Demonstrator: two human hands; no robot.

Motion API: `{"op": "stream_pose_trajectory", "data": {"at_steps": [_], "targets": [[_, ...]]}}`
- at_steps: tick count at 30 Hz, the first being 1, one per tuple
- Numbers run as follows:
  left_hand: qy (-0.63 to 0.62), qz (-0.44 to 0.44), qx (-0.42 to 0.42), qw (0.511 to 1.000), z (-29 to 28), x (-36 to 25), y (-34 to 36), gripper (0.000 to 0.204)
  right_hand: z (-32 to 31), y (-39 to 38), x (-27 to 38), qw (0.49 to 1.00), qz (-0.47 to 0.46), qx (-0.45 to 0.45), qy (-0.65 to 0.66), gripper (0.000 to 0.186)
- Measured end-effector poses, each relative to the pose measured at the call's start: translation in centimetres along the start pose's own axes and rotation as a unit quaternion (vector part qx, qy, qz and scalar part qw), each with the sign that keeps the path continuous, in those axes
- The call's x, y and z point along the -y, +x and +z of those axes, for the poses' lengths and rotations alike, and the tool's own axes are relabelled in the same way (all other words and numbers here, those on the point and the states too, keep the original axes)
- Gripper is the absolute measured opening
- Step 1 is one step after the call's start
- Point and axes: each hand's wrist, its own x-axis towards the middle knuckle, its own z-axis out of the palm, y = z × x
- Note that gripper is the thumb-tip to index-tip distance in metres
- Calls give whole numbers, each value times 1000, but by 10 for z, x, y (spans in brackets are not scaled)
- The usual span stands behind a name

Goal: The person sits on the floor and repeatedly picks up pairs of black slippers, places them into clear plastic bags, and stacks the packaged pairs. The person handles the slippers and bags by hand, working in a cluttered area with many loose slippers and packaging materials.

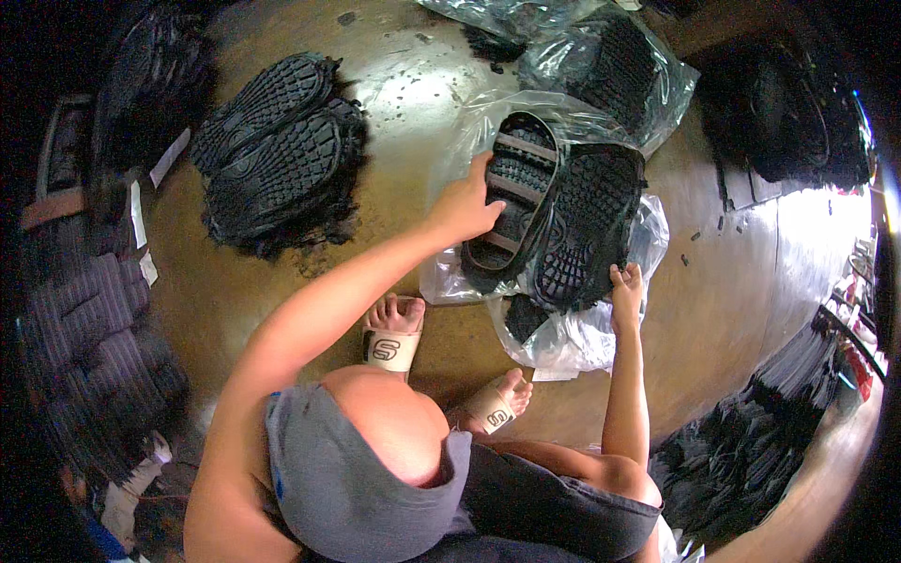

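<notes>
My left hand (pixel 469 208) is closed on the left rim of a sole-shaped frame with crossbars (pixel 519 188), which looks like a cutting die. Its thumb rests near the middle bars. Under and through the frame, black treaded rubber shows. To its right lies a black rubber sole piece (pixel 596 211) with a patterned tread and ragged edges. My right hand (pixel 627 286) pinches this piece at its lower right edge, fingertips pressed together. Both lie on clear plastic sheeting (pixel 563 347) on the floor, between and ahead of my feet.
More treaded sole pieces (pixel 282 159) lie stacked at the left. Plastic-wrapped soles (pixel 610 70) sit at the far side. Dark piles (pixel 751 441) stand at the lower right, and striped dark stacks (pixel 94 310) line the left. Small black scraps dot the brown floor (pixel 723 319).
</notes>
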Motion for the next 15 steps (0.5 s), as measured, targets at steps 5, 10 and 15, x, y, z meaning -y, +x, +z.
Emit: {"op": "stream_pose_trajectory", "data": {"at_steps": [5, 10, 15], "targets": [[34, -7, 8, 999, 16, 21, 2, 86, -1, 2, -5, 999, 34, 6, 16, 12], [0, 56, -4, 998, 26, 49, 9, 83, -4, 5, -15, 998, 43, 5, 36, 19], [-13, 33, 9, 999, 31, 58, 9, 80, -3, 8, -22, 999, 15, 4, 49, 18]]}}
